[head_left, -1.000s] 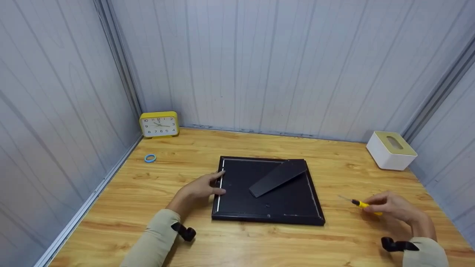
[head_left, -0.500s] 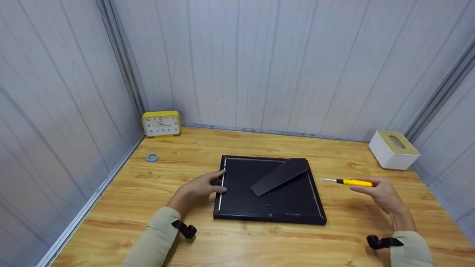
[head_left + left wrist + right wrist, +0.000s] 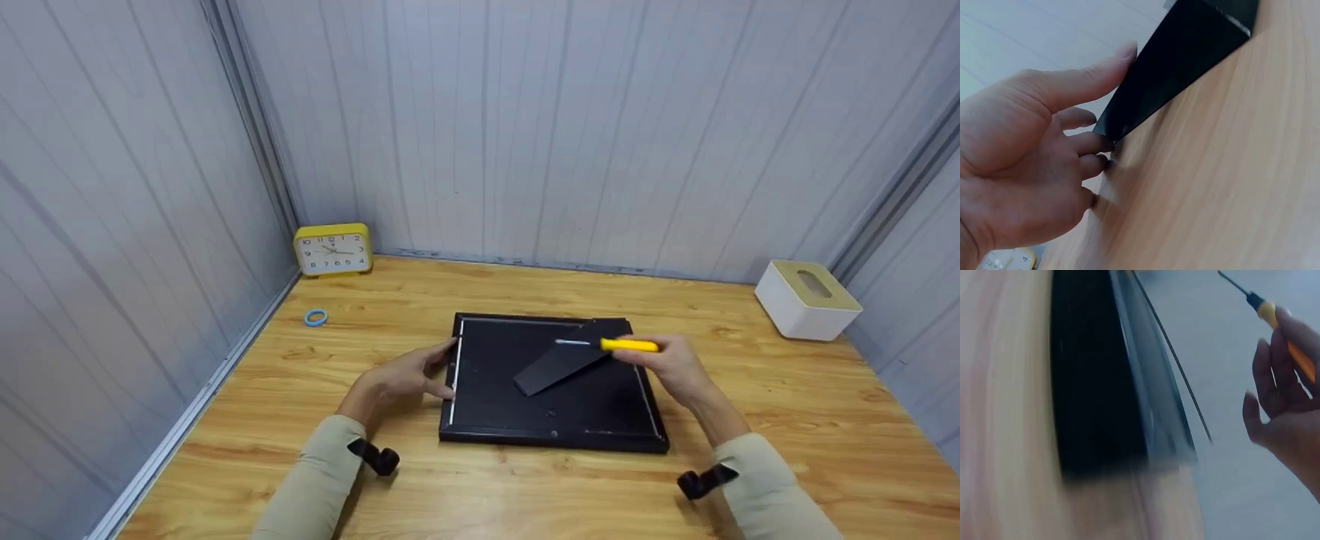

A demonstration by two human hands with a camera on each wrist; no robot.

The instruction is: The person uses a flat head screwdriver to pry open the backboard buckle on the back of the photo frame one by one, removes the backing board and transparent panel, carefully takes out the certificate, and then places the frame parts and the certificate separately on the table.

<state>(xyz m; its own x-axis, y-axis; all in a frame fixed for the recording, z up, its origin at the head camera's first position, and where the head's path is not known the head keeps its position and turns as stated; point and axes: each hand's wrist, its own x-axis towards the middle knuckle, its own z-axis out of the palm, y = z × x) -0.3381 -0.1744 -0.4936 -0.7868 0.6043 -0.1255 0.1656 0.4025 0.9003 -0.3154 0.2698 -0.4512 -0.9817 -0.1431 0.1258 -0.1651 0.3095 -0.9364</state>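
Note:
A black picture frame (image 3: 487, 412) lies back side up on the wooden table, its tapered stand leg (image 3: 559, 369) slanting across the backing. My left hand (image 3: 401, 377) holds the frame's left edge, thumb and fingertips right at the border; the left wrist view shows the thumb (image 3: 1086, 84) along the frame's side (image 3: 1168, 67). Over the frame's right part, my right hand (image 3: 675, 367) pinches the yellow handle of a screwdriver (image 3: 630, 345). Its thin metal shaft points left, above the stand leg. In the right wrist view, the screwdriver (image 3: 1268, 314) is raised off the blurred frame (image 3: 1095, 394).
A yellow alarm clock (image 3: 334, 251) stands at the back left, with a blue ring (image 3: 316, 317) in front of it. At the back right is a white tissue box (image 3: 806, 304) with a tan lid. Pale panel walls (image 3: 525, 135) enclose the table (image 3: 525, 495).
My right hand has lifted the screwdriver from the table's right side and carried it left over the frame. My left hand stays at the frame's left edge.

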